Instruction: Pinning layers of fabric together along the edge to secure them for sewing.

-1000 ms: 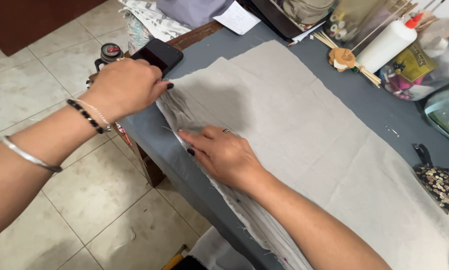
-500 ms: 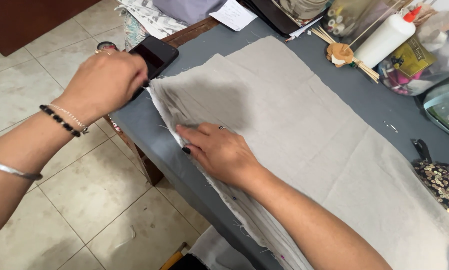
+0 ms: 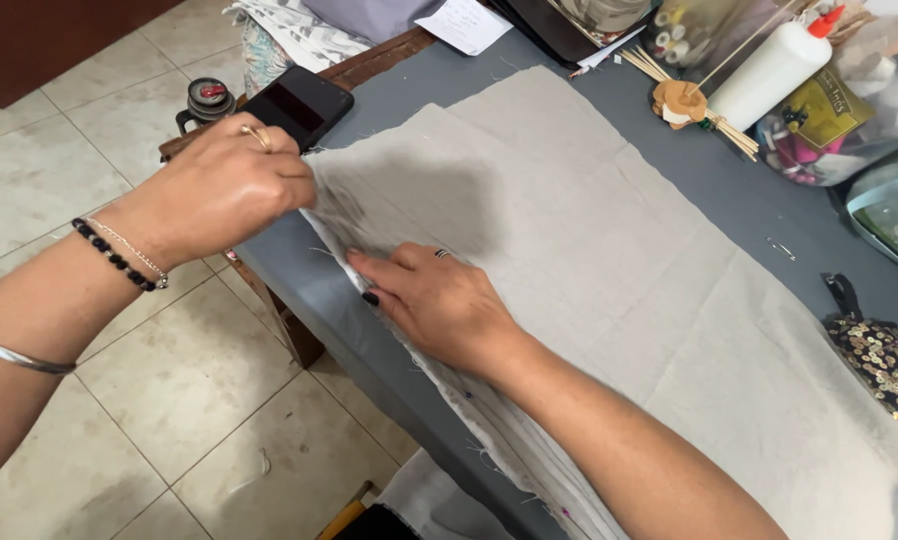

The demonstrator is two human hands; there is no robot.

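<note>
Two hands [image 3: 219, 190], one beige cloth [image 3: 609, 250], one black phone [image 3: 299, 105], one glue bottle [image 3: 769, 70].

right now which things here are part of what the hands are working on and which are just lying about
In use:
- beige cloth
- left hand, pulling its edge
- right hand, pressing it flat

Lying about:
- black phone
- glue bottle
- wooden sticks
- sequin fabric
- safety pin

black slab phone [image 3: 299, 104] at table corner | white glue bottle w/ red cap [image 3: 775, 64] far edge | thin wooden sticks [image 3: 669, 82] beside it | sequin fabric [image 3: 884, 365] rt edge | beige tiled floor [image 3: 169, 420]
</note>
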